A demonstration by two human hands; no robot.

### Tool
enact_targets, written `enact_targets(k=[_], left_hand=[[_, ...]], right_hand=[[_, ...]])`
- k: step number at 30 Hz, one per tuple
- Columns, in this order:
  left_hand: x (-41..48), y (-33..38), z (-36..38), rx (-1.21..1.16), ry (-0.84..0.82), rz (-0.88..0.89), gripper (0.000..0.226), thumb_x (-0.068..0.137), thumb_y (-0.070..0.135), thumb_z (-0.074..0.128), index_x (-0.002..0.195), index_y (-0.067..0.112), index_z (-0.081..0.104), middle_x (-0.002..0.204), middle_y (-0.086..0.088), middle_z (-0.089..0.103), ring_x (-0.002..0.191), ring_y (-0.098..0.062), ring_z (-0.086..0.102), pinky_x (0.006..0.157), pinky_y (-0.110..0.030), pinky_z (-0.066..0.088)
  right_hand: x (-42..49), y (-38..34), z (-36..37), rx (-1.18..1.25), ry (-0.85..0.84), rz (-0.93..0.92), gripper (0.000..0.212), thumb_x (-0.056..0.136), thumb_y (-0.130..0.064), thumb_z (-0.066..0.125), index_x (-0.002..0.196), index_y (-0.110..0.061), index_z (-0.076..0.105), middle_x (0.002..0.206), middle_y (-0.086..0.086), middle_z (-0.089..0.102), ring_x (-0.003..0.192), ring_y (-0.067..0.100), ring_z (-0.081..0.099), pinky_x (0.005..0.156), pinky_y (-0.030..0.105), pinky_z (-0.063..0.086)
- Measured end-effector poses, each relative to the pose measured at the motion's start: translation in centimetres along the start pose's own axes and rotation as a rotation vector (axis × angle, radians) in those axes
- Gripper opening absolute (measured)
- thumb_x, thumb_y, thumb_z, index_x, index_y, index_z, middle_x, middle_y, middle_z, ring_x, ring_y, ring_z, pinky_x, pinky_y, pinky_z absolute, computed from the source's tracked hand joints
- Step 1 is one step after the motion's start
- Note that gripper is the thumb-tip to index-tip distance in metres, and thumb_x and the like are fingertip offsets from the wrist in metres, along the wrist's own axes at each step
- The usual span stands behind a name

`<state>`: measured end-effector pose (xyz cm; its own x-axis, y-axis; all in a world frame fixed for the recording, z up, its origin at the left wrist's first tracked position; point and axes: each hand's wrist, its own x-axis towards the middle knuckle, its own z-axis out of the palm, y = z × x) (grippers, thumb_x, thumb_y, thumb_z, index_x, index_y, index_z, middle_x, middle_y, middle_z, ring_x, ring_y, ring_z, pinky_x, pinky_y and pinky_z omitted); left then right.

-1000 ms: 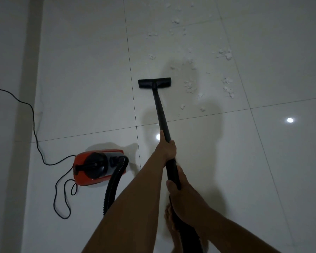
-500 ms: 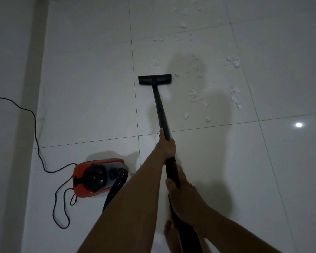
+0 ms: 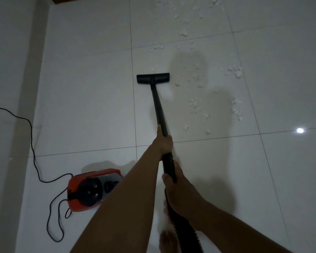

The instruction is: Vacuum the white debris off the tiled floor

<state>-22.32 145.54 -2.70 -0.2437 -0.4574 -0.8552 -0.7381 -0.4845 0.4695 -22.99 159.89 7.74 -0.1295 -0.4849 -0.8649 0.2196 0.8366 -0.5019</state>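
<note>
left hand (image 3: 163, 143) wrapped round the black tube (image 3: 160, 108) about halfway along, thumb stretched up its side; right hand (image 3: 179, 190) curled round the thicker near end, just above the ribbed hose (image 3: 187, 232). at the far end of the tube, flat black nozzle (image 3: 153, 78) down on the tiled floor (image 3: 89, 88), just right of a grout line. white debris (image 3: 195, 105) scattered to the right of the nozzle and beyond it, nearest bits just beside its right end, more clumps further off toward the top edge. red and black vacuum (image 3: 93, 190) on the floor to the left, partly behind the left forearm, with a black cord (image 3: 32, 136) looping away toward the left edge. bare foot (image 3: 167, 241) under the hose.
</note>
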Motion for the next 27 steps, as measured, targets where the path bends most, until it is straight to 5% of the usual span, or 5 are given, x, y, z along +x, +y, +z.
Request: enact_targets(k=[7, 11, 18, 21, 27], left_hand=[[0.9, 3.7, -1.3, 0.005, -0.018, -0.009, 0.071, 0.105, 0.024, 0.035, 0.154, 0.037, -0.013, 0.119, -0.013, 0.053, 0.073, -0.018, 0.051, 0.062, -0.030, 0.047], [2.0, 4.9, -1.6, -0.004, -0.015, -0.013, 0.070, 0.105, 0.024, 0.036, 0.154, 0.039, -0.013, 0.108, -0.006, 0.048, 0.077, -0.020, 0.052, 0.074, -0.036, 0.049], [5.0, 8.0, -3.5, -0.007, -0.016, 0.005, 0.069, 0.105, 0.024, 0.035, 0.154, 0.038, -0.012, 0.142, -0.013, 0.041, 0.080, -0.020, 0.051, 0.079, -0.036, 0.047], [6.5, 9.5, -4.8, 0.020, -0.018, 0.013, 0.069, 0.105, 0.026, 0.035, 0.154, 0.038, -0.013, 0.144, -0.013, 0.040, 0.092, -0.024, 0.052, 0.082, -0.037, 0.047], [9.3, 12.4, -7.8, 0.034, -0.019, 0.030, 0.069, 0.106, 0.026, 0.035, 0.154, 0.036, -0.012, 0.144, -0.014, 0.040, 0.083, -0.020, 0.052, 0.081, -0.036, 0.047]], right_hand=[[1.1, -3.4, -1.5, 0.026, -0.009, -0.009, 0.056, 0.110, -0.035, 0.036, 0.159, -0.044, 0.011, 0.082, 0.008, 0.056, 0.051, 0.010, 0.053, 0.033, 0.013, 0.040], [2.1, -4.4, -1.9, 0.086, -0.040, 0.036, 0.055, 0.109, -0.037, 0.039, 0.153, -0.055, 0.013, 0.080, 0.015, 0.058, 0.043, 0.015, 0.055, 0.039, 0.021, 0.047], [5.3, -8.0, -2.3, 0.095, -0.025, 0.018, 0.051, 0.108, -0.038, 0.040, 0.149, -0.059, 0.017, 0.090, 0.017, 0.062, 0.050, 0.019, 0.057, 0.041, 0.022, 0.048], [6.9, -9.9, -2.2, 0.081, -0.020, 0.033, 0.056, 0.109, -0.039, 0.038, 0.153, -0.058, 0.009, 0.083, 0.016, 0.061, 0.048, 0.018, 0.057, 0.041, 0.023, 0.048], [9.7, -13.9, -1.4, 0.051, -0.009, 0.012, 0.054, 0.109, -0.039, 0.037, 0.153, -0.056, 0.011, 0.084, 0.016, 0.062, 0.043, 0.015, 0.056, 0.041, 0.022, 0.048]])
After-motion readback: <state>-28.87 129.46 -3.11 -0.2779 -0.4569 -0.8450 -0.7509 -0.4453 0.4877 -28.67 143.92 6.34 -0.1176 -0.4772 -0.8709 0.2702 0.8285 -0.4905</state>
